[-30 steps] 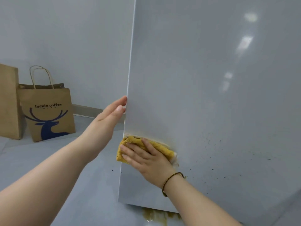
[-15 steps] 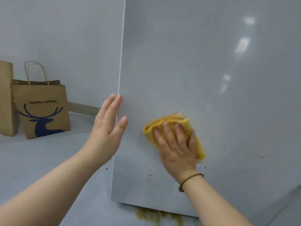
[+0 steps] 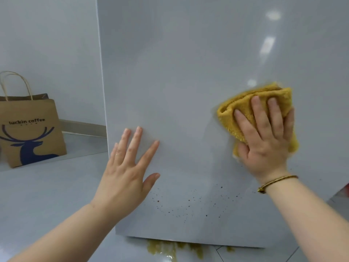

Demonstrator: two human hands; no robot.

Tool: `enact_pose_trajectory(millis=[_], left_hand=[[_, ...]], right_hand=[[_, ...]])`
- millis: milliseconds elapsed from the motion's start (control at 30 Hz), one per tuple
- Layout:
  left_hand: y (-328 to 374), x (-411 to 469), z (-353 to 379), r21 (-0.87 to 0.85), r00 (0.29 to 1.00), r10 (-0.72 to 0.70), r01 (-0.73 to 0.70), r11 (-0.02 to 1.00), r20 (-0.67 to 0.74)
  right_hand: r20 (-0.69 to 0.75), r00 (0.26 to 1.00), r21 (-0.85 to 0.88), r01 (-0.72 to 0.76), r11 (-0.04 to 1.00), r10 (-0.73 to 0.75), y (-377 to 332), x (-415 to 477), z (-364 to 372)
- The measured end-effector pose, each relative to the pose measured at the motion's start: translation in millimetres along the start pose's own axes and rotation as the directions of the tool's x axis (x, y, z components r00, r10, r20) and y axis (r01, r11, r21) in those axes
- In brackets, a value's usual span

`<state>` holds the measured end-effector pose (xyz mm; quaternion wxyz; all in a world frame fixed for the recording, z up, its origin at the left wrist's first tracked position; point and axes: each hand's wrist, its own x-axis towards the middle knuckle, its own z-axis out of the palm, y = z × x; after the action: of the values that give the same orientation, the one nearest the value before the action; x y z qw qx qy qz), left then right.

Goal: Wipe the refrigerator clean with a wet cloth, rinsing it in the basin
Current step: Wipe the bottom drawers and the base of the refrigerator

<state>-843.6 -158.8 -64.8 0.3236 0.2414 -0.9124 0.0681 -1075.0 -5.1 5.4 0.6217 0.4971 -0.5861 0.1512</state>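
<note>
The grey glossy refrigerator fills most of the view, its left edge running down the middle left. Small dark brown specks dot its lower part. My right hand presses a folded yellow cloth flat against the panel at the right, fingers straight over it. My left hand lies flat on the panel near its left edge, fingers spread and holding nothing. No basin is in view.
A brown paper bag with a blue deer print stands on the floor at the left, against the wall. A yellow-brown puddle spreads on the floor tiles under the refrigerator's bottom edge.
My right hand has swept the cloth from the panel's lower left edge up and to the right. My left hand has shifted from the panel's edge onto its face.
</note>
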Motion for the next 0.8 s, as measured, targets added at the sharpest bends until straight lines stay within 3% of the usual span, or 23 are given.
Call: enact_pose_trajectory(millis=[67, 133, 267, 400, 433, 500, 600, 667, 700, 800], left_hand=[[5, 1, 5, -0.005, 1.0, -0.014, 0.014, 1.0, -0.012], [8, 2, 7, -0.013, 0.999, -0.013, 0.012, 1.0, -0.031], [6, 1, 6, 0.013, 0.999, -0.006, 0.006, 1.0, -0.039], [20, 0, 2, -0.05, 0.996, 0.061, -0.064, 0.997, -0.068], [27, 1, 1, -0.059, 0.992, 0.101, -0.106, 0.993, -0.076], [42, 6, 4, -0.044, 0.98, 0.177, -0.181, 0.982, -0.087], [57, 12, 14, 0.023, 0.98, 0.191, -0.19, 0.981, -0.052], [59, 13, 20, 0.04, 0.984, 0.173, -0.172, 0.984, -0.031], [59, 12, 22, 0.041, 0.985, 0.168, -0.166, 0.985, -0.031], [57, 12, 27, 0.066, 0.985, 0.169, -0.165, 0.984, -0.045]], right_hand=[[-0.007, 0.979, 0.003, -0.202, 0.979, 0.202, -30, -23, 7], [0.061, 0.975, -0.015, -0.212, 0.977, 0.212, -62, -59, 14], [0.234, 0.954, -0.038, 0.202, 0.979, -0.187, -72, -109, 15], [0.25, 0.903, 0.006, 0.36, 0.933, -0.349, -46, -81, 2], [0.207, 0.926, 0.006, 0.322, 0.947, -0.316, -37, -66, -2], [0.104, 0.988, -0.016, 0.112, 0.994, -0.11, -12, -40, -4], [0.011, 0.964, -0.03, -0.266, 0.963, 0.267, 13, -28, -2], [-0.032, 0.86, -0.01, -0.51, 0.86, 0.509, 3, -44, 3], [-0.047, 0.765, 0.006, -0.643, 0.766, 0.643, -8, -57, 5], [-0.061, 0.374, 0.096, -0.921, 0.378, 0.926, -46, -86, 11]])
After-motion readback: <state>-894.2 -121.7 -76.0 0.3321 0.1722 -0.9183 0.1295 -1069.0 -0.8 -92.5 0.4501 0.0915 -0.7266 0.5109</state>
